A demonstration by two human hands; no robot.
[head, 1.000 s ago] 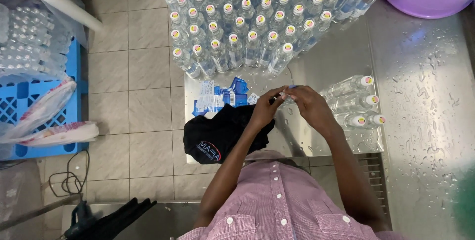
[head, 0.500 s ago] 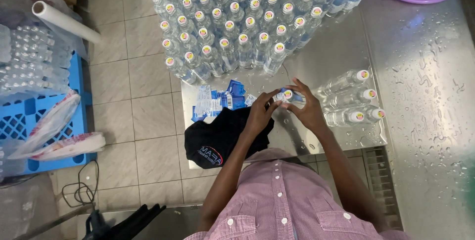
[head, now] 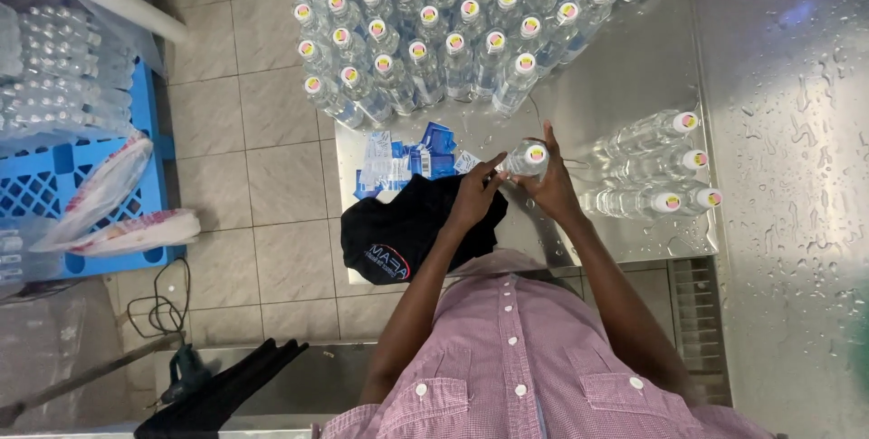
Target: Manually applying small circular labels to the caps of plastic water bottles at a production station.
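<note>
Here I hold a small water bottle (head: 525, 158) in my right hand (head: 549, 187), just beside the black cloth (head: 407, 231); my left hand (head: 472, 195) pinches its label, which probably needs seating next.

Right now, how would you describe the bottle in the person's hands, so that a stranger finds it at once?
Start at the wet steel table, with its block of upright capped bottles at the far edge. Come toward the person, past the blue labels beside the black cloth. The bottle sits between the left hand and right hand, apart from the three bottles lying flat.
</note>
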